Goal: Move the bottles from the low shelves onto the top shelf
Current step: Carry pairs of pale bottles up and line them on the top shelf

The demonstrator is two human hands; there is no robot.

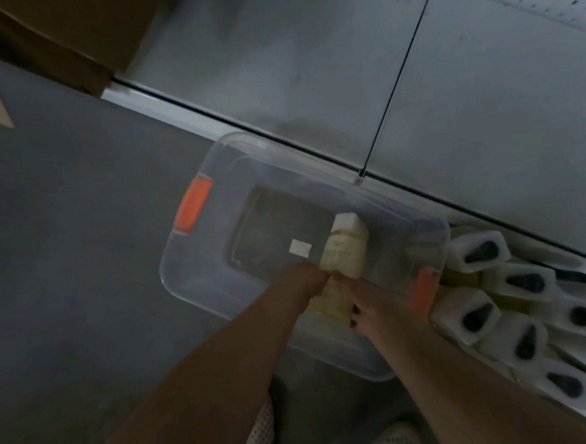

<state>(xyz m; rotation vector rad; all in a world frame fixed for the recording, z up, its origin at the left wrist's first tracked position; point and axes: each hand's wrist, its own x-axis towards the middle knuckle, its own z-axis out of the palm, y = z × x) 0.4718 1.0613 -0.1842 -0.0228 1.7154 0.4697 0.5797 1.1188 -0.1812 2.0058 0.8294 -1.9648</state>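
Clear plastic bin with orange latch handles sits on the grey floor, pushed right up to the front edge of a low grey shelf. Both hands are down inside it. The left hand and the right hand are each curled around the same pale yellow bottle, gripping it near its lower part, with the white cap end pointing toward the shelf. A second yellowish bottle looks like it's lying under them, but it's blurry so hard to say for sure.

Stuff around: a whole bunch of white bottles with dark caps is packed together on the low shelf at the right, crowding the bin's right end and nearly touching the orange latch there. A small white label shows on the bin bottom. A cardboard box sits at the shelf's far left corner. A thin black divider line runs across the shelf surface.

Room-wise, the shelf top between the box and the white bottles is bare, and the floor left of the bin is open. Mesh shoes show at the bottom edge, just short of the bin's near rim.
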